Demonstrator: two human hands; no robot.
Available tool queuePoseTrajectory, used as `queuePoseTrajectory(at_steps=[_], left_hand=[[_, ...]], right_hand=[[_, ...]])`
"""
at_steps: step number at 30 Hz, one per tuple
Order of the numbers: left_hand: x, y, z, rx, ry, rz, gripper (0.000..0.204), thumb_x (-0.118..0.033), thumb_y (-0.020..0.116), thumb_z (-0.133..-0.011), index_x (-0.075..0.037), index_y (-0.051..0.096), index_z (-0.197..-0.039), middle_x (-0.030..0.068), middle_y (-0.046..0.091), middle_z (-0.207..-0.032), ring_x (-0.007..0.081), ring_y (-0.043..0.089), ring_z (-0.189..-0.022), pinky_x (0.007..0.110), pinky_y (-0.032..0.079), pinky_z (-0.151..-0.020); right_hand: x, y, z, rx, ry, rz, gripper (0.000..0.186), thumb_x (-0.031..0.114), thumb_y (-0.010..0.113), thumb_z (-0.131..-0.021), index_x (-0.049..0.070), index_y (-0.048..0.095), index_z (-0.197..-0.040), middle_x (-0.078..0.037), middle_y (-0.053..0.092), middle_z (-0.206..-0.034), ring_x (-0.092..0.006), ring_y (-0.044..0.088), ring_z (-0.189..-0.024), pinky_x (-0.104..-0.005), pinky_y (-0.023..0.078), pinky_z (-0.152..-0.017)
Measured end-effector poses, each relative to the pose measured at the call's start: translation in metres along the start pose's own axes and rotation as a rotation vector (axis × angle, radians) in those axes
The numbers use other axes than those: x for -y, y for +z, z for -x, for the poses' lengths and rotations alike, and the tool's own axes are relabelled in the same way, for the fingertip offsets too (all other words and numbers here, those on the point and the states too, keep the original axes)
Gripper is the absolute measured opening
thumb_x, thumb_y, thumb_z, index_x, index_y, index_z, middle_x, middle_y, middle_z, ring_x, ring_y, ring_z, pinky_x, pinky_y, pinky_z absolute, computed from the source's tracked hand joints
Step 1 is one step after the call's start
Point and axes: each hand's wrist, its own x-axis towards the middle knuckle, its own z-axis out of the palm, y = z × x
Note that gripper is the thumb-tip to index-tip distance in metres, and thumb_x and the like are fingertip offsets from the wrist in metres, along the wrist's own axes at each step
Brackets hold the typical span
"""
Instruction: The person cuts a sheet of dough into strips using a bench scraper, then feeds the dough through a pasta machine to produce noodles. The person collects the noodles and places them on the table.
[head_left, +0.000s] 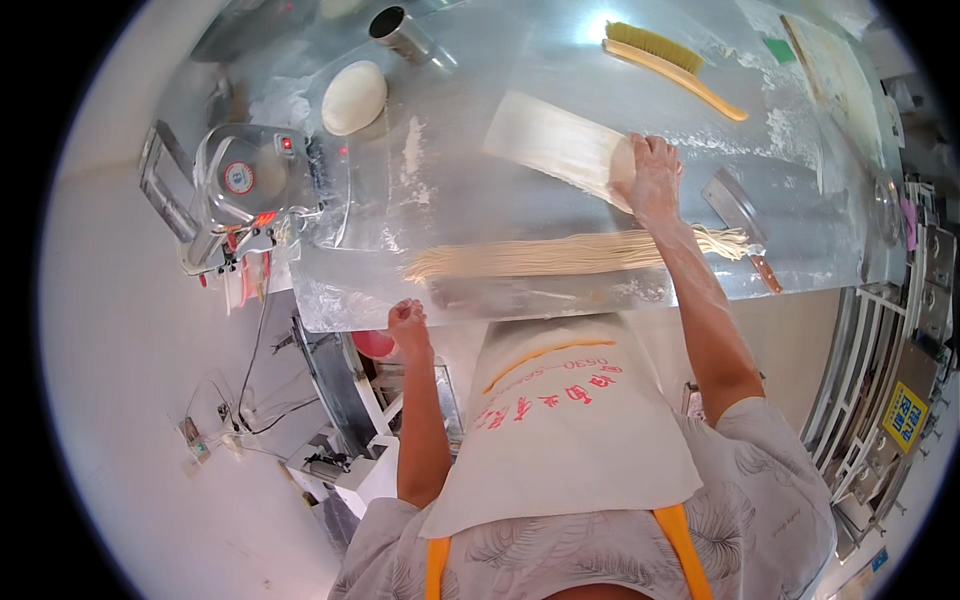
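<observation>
My right hand (655, 178) is at the right end of a pale, flat dough sheet (555, 145), its fingers closed over a thicker, folded-looking part. The sheet lies slantwise on the metal worktop. Nearer to me, a long bundle of cut noodles (540, 256) stretches from left to right, passing under my right forearm. My left hand (407, 324) is at the table's front edge, below the noodles' left end. Its floury fingers are curled together, and whatever they may hold is hidden. A cleaver (735, 203) with a wooden handle lies at the noodles' right end.
A grey machine (250, 180) with a lit red switch stands at the left. Beyond it are a dough ball (354, 98) and a metal cylinder (400, 35). A wooden brush (672, 68) lies at the far right. Loose flour dusts the worktop (450, 120).
</observation>
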Motion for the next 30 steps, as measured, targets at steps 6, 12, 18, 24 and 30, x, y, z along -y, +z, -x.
queuePoseTrajectory(at_steps=[6,12,18,24,30], left_hand=[[-0.055,0.035,0.037,0.582,-0.076,0.069,0.031,-0.028,0.07,-0.098,-0.003,0.063,-0.115,0.01,0.071,-0.106,0.0173,0.068,-0.098,0.034,0.057,-0.086],[-0.11,0.128,0.027,1.154,-0.941,0.611,0.063,-0.049,0.063,-0.102,0.007,0.054,-0.129,0.0198,0.067,-0.124,0.0316,0.064,-0.118,0.048,0.049,-0.106],[-0.08,0.161,0.012,1.137,-0.858,0.971,0.046,-0.027,0.069,-0.101,0.004,0.055,-0.132,0.0143,0.065,-0.131,0.0271,0.061,-0.125,0.046,0.048,-0.11],[-0.142,0.059,-0.023,1.186,-0.597,1.012,0.037,-0.02,0.067,-0.102,-0.006,0.058,-0.135,0.0081,0.066,-0.132,0.0248,0.062,-0.125,0.043,0.05,-0.109],[-0.18,-0.022,-0.033,0.895,-0.401,1.02,0.038,-0.013,0.068,-0.101,-0.005,0.058,-0.137,0.0073,0.066,-0.134,0.0243,0.063,-0.125,0.042,0.052,-0.107]], right_hand=[[0.034,-0.019,-0.003,0.215,0.231,-0.66,0.033,0.013,0.081,-0.082,-0.001,0.069,-0.11,-0.008,0.068,-0.091,-0.0221,0.065,-0.082,-0.0375,0.053,-0.078],[0.159,-0.08,0.075,0.322,0.356,-1.012,0.032,0.014,0.081,-0.085,-0.004,0.069,-0.108,-0.003,0.066,-0.09,-0.0101,0.059,-0.078,-0.0251,0.046,-0.071],[0.236,-0.111,0.154,0.283,0.408,-0.935,0.035,0.011,0.081,-0.083,-0.006,0.069,-0.111,-0.007,0.07,-0.097,-0.0138,0.064,-0.088,-0.0287,0.049,-0.081],[0.223,-0.113,0.203,0.226,0.331,-0.955,0.038,0.011,0.08,-0.086,0.001,0.068,-0.121,-0.005,0.07,-0.108,-0.0174,0.065,-0.1,-0.0343,0.05,-0.094],[0.241,0.024,0.218,0.253,0.329,-1.947,0.056,0.013,0.08,-0.09,0.005,0.054,-0.139,-0.014,0.063,-0.134,-0.0278,0.065,-0.12,-0.0464,0.054,-0.105]])
